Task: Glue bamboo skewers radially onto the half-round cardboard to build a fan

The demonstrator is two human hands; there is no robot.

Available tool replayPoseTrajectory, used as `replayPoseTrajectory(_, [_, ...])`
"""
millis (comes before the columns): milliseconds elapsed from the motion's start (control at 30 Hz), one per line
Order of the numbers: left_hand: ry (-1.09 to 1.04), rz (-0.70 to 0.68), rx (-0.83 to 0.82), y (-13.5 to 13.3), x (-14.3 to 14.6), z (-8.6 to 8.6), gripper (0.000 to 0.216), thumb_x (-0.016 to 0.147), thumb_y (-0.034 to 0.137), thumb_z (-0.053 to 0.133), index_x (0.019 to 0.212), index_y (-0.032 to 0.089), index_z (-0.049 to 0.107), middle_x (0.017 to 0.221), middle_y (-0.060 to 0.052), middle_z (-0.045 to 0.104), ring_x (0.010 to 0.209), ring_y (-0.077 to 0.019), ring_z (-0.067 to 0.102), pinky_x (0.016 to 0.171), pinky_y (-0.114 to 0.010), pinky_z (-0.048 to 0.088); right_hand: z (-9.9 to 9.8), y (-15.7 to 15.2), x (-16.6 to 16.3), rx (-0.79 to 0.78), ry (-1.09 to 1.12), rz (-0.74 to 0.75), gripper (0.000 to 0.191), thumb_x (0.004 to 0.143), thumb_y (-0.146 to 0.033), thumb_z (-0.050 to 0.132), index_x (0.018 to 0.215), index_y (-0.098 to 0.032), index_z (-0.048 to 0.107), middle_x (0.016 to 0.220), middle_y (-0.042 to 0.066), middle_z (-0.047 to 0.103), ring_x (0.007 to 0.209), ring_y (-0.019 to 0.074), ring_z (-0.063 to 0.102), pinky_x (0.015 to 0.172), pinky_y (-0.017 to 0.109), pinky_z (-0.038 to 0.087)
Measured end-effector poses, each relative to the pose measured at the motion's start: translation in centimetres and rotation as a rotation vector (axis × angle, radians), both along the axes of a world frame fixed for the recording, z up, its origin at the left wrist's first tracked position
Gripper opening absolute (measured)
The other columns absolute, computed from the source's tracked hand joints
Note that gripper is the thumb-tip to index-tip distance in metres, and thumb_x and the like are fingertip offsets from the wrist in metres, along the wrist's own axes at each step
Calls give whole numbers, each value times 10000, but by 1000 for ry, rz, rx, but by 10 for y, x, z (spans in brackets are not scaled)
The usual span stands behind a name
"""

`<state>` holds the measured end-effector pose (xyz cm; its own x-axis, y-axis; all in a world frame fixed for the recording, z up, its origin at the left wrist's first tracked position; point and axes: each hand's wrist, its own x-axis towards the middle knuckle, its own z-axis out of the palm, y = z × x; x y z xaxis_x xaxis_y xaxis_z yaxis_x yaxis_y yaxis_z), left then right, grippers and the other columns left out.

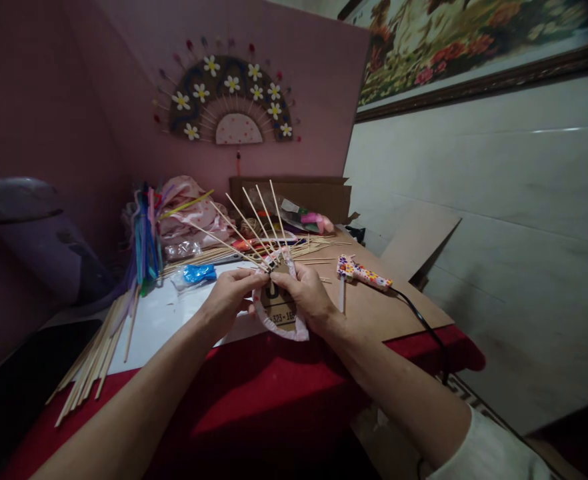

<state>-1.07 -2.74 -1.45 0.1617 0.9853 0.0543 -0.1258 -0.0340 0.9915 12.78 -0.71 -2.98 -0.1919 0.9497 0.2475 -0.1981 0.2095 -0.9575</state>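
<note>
Cardboard half-disc (pixel 280 308), cloth-edged, sits raised over the red-covered table (pixel 284 393). From my remote view, left hand (pixel 230 291) and right hand (pixel 310 293) pinch its sides, thumbs near the fanned sticks (pixel 277 210), probably steadying them. Glue gun (pixel 367 274) lies right, seemingly parked within reach.

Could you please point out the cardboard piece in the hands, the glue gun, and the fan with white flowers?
Cardboard piece (pixel 280 307): head view, on its bare brown face.
Glue gun (pixel 365 274): head view, on its flowered body.
Fan (pixel 232 83): head view, on a flower near its middle.
</note>
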Motion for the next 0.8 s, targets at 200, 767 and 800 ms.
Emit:
replayPoseTrajectory(200, [16,-29,7,1,-1,-2,193,661,301,653,587,131,599,510,3,515,391,-76,440,360,-203,345,-3,1,0,18,-47,-1,199,653,-313,621,759,-149,584,662,7,604,576,126,535,534,237,420])
replayPoseTrajectory(767, [-51,-153,34,-1,-4,1,145,726,239,539,659,123,595,562,0,492,462,-107,480,380,-228,406,1,-2,1,-34,20,11,158,649,-292,601,676,-154,531,577,-24,546,491,92,469,486,217,391])
replayPoseTrajectory(800, [-42,-131,33,0,-4,0,148,724,246,551,652,123,591,553,5,486,453,-103,472,377,-227,402,1,-2,1,-31,17,13,164,651,-298,603,681,-153,533,581,-24,546,492,93,470,486,217,391])
